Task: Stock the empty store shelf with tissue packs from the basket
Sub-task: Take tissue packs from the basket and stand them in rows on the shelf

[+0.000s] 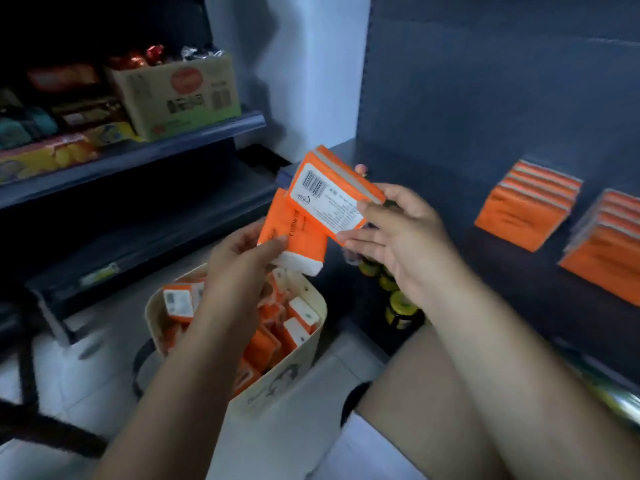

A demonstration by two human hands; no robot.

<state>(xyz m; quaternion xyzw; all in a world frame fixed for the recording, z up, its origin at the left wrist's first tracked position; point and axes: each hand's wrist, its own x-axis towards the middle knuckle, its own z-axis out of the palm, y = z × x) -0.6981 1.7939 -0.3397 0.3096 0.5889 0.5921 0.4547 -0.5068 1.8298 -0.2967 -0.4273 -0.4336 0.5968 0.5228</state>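
Closest to the camera, a cream basket (284, 386) stands on the tiled floor between the person's forearms. It holds loose tissue packs (266, 344) lying at all angles: small orange wrappers with white ends, some showing a white barcode label.

Above the basket each hand grips one pack. The left hand (239, 258) pinches the lower tissue pack (294, 230), thumb on its orange face and fingers curled behind. The pack is tilted, and its white end points down and right, past the thumb. The right hand (398, 237) is clamped on the labelled tissue pack (329, 192), thumb pressed on the edge of the white barcode label, fingers wrapped under the lower edge, and one fingertip showing behind the top. This pack juts up and left from the grip, and its lower corner overlaps the top of the other pack.

Just beyond the right hand, yellow-lidded jars (401, 306) sit low under the dark shelf (450, 202). On that shelf, well to the right, two neat stacks of tissue packs lie side by side: the left stack (528, 207) and the right stack (606, 251).

Farther off to the left, other shelves carry snack packets and a cardboard box (176, 95).
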